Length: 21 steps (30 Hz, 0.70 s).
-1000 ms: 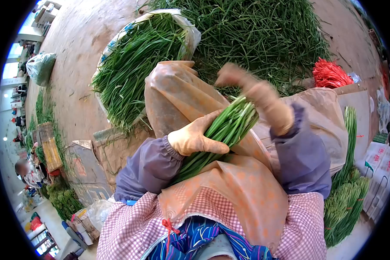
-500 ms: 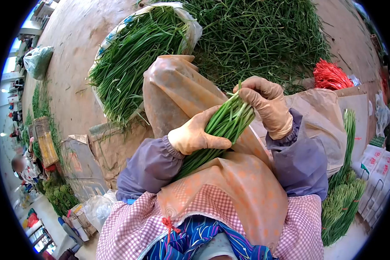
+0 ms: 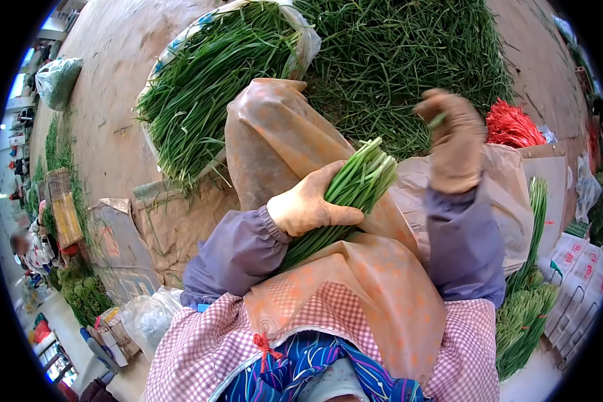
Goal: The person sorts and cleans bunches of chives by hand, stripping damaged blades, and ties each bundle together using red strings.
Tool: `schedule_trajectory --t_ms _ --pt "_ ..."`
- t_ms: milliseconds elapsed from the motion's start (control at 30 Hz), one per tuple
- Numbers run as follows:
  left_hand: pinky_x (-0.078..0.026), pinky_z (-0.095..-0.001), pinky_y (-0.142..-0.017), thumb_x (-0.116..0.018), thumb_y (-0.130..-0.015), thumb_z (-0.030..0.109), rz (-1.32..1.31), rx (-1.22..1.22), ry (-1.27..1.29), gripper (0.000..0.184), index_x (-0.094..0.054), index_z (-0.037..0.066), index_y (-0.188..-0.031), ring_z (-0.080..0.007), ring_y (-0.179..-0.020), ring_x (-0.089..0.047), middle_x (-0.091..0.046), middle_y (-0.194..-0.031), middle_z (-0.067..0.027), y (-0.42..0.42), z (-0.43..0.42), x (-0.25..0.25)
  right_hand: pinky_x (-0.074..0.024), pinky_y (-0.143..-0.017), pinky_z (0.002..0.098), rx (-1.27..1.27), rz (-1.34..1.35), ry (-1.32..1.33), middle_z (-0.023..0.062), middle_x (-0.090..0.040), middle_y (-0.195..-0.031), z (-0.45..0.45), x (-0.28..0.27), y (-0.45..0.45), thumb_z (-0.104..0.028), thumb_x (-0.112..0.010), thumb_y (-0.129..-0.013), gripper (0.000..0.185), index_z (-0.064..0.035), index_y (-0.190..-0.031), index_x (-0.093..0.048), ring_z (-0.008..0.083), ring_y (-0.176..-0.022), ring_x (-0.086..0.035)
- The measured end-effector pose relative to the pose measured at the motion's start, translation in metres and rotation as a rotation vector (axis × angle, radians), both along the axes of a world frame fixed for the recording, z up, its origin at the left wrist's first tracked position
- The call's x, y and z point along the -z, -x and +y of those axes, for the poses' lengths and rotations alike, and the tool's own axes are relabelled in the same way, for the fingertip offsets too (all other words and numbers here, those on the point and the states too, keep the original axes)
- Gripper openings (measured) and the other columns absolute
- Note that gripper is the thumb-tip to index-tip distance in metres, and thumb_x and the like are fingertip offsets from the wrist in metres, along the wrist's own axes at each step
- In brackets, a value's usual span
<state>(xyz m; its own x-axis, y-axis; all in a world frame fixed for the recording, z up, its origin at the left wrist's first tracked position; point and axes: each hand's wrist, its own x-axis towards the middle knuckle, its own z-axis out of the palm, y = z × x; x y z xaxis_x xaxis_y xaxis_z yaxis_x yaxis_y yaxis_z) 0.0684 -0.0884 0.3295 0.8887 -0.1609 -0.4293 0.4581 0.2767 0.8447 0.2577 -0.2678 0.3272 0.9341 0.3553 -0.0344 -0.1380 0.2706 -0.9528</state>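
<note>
My left hand (image 3: 311,206), in a pale rubber glove, is wrapped round a bunch of green chives (image 3: 363,175) above my lap. Cut pale ends point up and to the right, and the lower stalks run under the hand toward my apron. My right hand (image 3: 454,141), gloved too, is raised apart from the bunch at the upper right, blurred by motion. Between its curled fingers shows a small green piece of stalk (image 3: 437,120). A translucent, orange-spotted apron (image 3: 281,127) covers my knees.
An open white sack of long greens (image 3: 214,87) stands ahead on the left. Beyond my knees lies a wide heap of greens (image 3: 402,60). Red ties (image 3: 512,124) are piled at the right, with bundled stalks (image 3: 526,321) beside my right side. A person (image 3: 37,251) is at far left.
My right hand has left the tips of the bunch and moved up and to the right, with a small green piece in its fingers. My left hand keeps its hold on the chives.
</note>
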Motion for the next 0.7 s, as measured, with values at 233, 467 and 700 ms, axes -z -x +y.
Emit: schedule_trajectory --t_ms 233,467,700 --pt "-0.047 -0.0301 -0.092 -0.082 -0.073 0.017 0.015 -0.049 0.031 0.078 -0.04 -0.003 -0.136 -0.0156 -0.102 -0.057 -0.06 -0.114 -0.008 -0.002 -0.003 0.006 -0.051 -0.07 0.0289 -0.143 -0.906 0.532 0.0026 -0.067 -0.08 0.006 -0.046 0.045 -0.01 -0.075 -0.08 0.019 -0.0101 -0.098 -0.068 0.0163 -0.073 -0.062" --pt "-0.051 -0.0307 -0.085 -0.079 -0.071 0.018 0.035 -0.083 -0.271 0.076 -0.042 0.0 -0.134 -0.0174 -0.095 -0.061 -0.062 -0.109 -0.0112 0.001 -0.013 -0.002 -0.0518 -0.065 0.0439 -0.612 -0.638 1.132 0.0159 -0.065 -0.075 0.028 -0.047 0.081 -0.024 -0.065 -0.085 0.02 -0.0049 -0.091 -0.06 0.0336 -0.073 -0.066" --pt "-0.048 -0.0312 -0.093 -0.08 -0.071 0.022 -0.047 -0.067 -0.333 0.08 -0.04 -0.001 -0.137 -0.0196 -0.101 -0.06 -0.062 -0.112 -0.013 0.002 -0.015 0.007 -0.0535 -0.06 0.0439 -0.443 -0.737 1.078 0.0166 -0.063 -0.071 0.024 -0.037 0.074 -0.015 -0.06 -0.085 0.011 -0.0046 -0.088 -0.056 0.037 -0.067 -0.064"
